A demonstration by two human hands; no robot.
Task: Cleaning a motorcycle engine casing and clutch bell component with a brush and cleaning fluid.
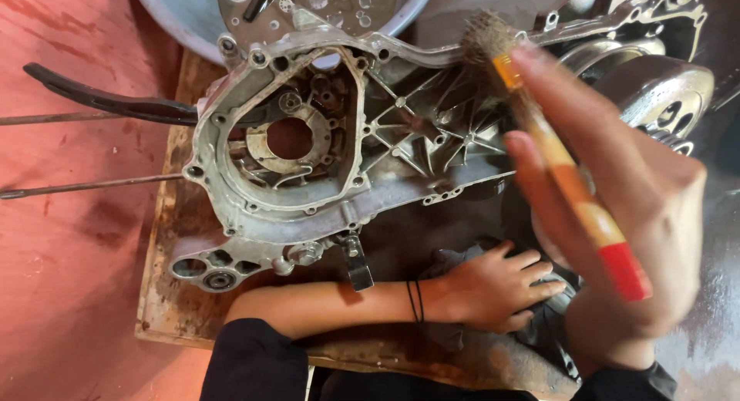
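Note:
A grey metal engine casing with a round opening lies on a worn wooden board. My right hand is raised close to the camera and grips a paintbrush with an orange and red handle. Its worn bristles touch the casing's upper rim. My left hand, with two thin black bands on the wrist, presses flat on a dark rag at the casing's near edge.
A pale blue basin holding a metal plate stands at the top. A black lever and two thin rods stick out left over the red floor. A round flywheel part sits at the right.

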